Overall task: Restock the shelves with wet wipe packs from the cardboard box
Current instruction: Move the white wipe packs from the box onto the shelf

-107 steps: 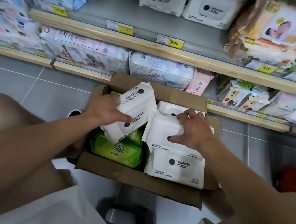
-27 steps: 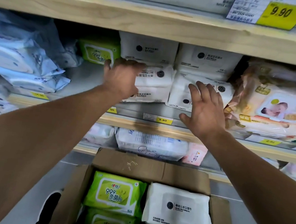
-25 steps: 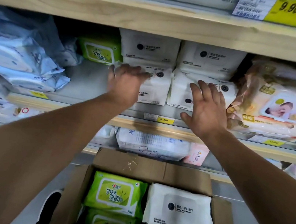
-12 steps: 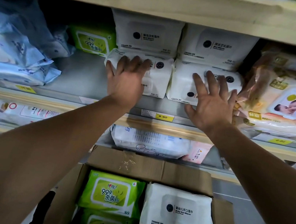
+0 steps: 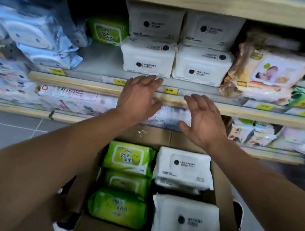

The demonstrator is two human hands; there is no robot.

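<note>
Two white wet wipe packs [image 5: 148,58] [image 5: 202,67] with black round logos are seen side by side on the shelf [image 5: 96,61], touching, long axes running left to right, label flaps facing outward. More white and green packs lie flat in the cardboard box [image 5: 224,187] below. The left hand [image 5: 138,97] and right hand [image 5: 204,121] are held open, fingers relaxed, nothing gripped, just before the shelf edge.

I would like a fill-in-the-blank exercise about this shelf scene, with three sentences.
1. Both hands hold ____.
2. In the box, the green packs lie on its ____ side.
3. On the shelf, the white packs are stacked in ____ columns.

Missing words: nothing; left; two
</note>
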